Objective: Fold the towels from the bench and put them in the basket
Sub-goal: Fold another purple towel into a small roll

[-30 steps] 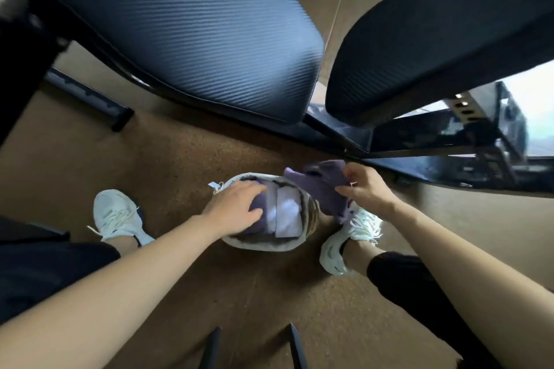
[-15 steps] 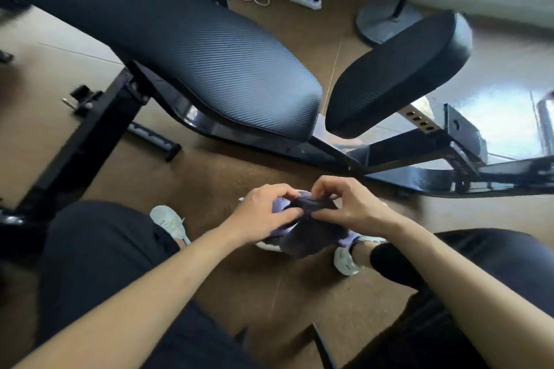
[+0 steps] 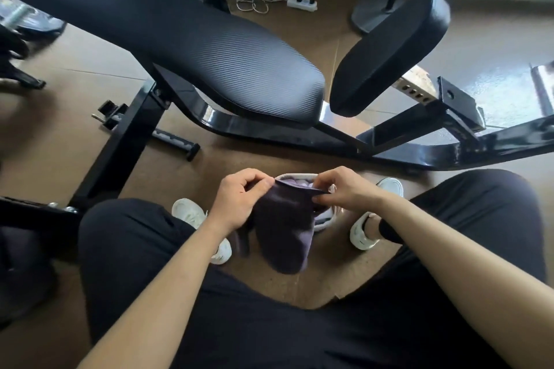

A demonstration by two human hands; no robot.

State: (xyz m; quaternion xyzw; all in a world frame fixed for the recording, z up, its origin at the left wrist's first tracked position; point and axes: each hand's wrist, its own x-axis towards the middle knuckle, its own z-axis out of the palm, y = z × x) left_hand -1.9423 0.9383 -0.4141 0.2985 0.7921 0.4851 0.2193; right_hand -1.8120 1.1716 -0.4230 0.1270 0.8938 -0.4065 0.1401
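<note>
A dark purple towel (image 3: 284, 234) hangs down between my knees. My left hand (image 3: 239, 201) pinches its upper left edge and my right hand (image 3: 344, 189) pinches its upper right edge. Behind the towel, on the floor between my feet, stands a small white basket (image 3: 325, 219); only its rim and a bit of lighter purple cloth (image 3: 295, 182) inside show. The black padded bench (image 3: 209, 51) stretches across the upper view with nothing on its visible pads.
The bench's black steel frame (image 3: 389, 147) runs along the floor just beyond the basket. My white shoes (image 3: 364, 231) flank the basket. A power strip with cables (image 3: 301, 3) and a round stand base (image 3: 374, 16) sit by the far wall.
My left hand left the basket's contents and joined the right on the purple towel. Both hands lifted it above the basket, and it now hangs open. The view tilted upward.
</note>
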